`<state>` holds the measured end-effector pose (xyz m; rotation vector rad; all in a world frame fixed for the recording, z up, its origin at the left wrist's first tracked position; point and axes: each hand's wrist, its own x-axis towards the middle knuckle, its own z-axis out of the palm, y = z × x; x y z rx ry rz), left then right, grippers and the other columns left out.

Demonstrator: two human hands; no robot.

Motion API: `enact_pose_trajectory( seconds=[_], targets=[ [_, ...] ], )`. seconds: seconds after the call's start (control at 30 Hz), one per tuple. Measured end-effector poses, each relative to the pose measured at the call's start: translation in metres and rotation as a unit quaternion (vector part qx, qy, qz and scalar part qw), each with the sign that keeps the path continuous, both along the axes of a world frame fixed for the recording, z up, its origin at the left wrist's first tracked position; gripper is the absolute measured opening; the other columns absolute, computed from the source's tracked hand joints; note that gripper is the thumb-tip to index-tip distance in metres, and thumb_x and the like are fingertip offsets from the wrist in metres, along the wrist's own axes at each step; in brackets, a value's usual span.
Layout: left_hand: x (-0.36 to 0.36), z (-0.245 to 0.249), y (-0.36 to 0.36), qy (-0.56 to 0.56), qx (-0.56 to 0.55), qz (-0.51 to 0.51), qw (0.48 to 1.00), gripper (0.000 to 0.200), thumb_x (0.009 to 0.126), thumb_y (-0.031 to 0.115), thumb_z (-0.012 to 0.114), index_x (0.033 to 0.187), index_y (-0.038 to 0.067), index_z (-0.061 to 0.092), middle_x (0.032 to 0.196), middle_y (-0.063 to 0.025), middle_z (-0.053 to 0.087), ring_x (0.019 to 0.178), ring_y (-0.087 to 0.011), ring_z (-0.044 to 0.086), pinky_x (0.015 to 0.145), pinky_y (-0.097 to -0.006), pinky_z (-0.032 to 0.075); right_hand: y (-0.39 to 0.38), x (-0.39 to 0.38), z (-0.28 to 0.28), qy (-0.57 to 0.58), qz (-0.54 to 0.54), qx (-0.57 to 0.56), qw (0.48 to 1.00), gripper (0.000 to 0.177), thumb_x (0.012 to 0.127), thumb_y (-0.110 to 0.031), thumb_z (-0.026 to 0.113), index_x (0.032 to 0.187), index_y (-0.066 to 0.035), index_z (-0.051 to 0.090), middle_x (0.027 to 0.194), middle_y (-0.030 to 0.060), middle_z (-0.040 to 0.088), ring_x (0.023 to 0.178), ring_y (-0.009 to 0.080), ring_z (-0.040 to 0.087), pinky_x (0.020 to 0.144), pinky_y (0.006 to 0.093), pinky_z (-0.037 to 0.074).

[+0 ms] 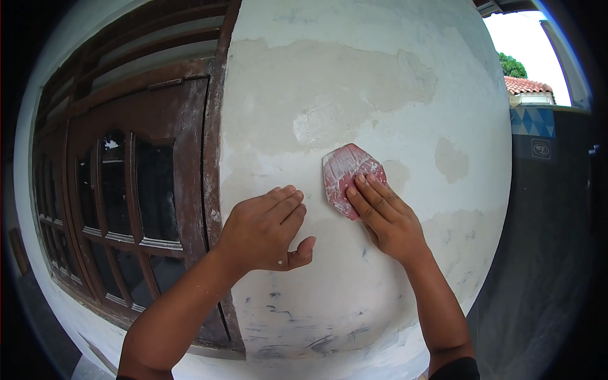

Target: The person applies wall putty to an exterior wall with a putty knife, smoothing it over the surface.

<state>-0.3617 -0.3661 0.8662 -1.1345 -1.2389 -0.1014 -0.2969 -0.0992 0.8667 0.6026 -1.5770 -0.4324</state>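
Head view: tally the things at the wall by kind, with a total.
Hands: 2 (left hand, right hand)
Sandpaper sheet: 1
Wooden window: 1
Total: 4

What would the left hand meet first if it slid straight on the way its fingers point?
Probably the red sandpaper that the right hand presses to the wall: the left hand, flat on the wall, points up-right at its near edge.

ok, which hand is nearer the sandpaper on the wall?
Right. The right hand has its fingertips pressed on the lower part of the sandpaper. The left hand lies flat on the wall, apart from the sandpaper, to its left and slightly lower.
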Motion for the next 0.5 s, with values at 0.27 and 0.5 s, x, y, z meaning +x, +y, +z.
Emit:
enact_pose_trajectory(
  seconds=[0.27,0.5],
  targets=[
    [0.000,0.000,0.001,-0.005,0.005,-0.005,1.000,0.034,0.073,0.026,0.073,0.093,-0.002,0.075,0.103,-0.0187,0.076,0.101,-0.0313,0.076,0.089,-0.0400,0.063,-0.020,-0.007,0.046,0.054,0.017,-0.003,0.998,0.048,0.093,-0.009,0.065,0.141,-0.012,0.063,0.145,0.0087,0.061,0.138,0.0256,0.055,0.110,0.0406,0.052],
    [0.002,-0.001,0.000,-0.009,0.002,0.002,1.000,0.034,0.074,0.026,0.073,0.093,-0.002,0.075,0.103,-0.0186,0.076,0.102,-0.0310,0.075,0.090,-0.0400,0.062,-0.005,-0.008,0.011,0.013,0.009,-0.011,1.000,0.048,0.094,-0.009,0.065,0.141,-0.012,0.063,0.145,0.0082,0.061,0.138,0.0255,0.055,0.110,0.0405,0.051]
  ],
)
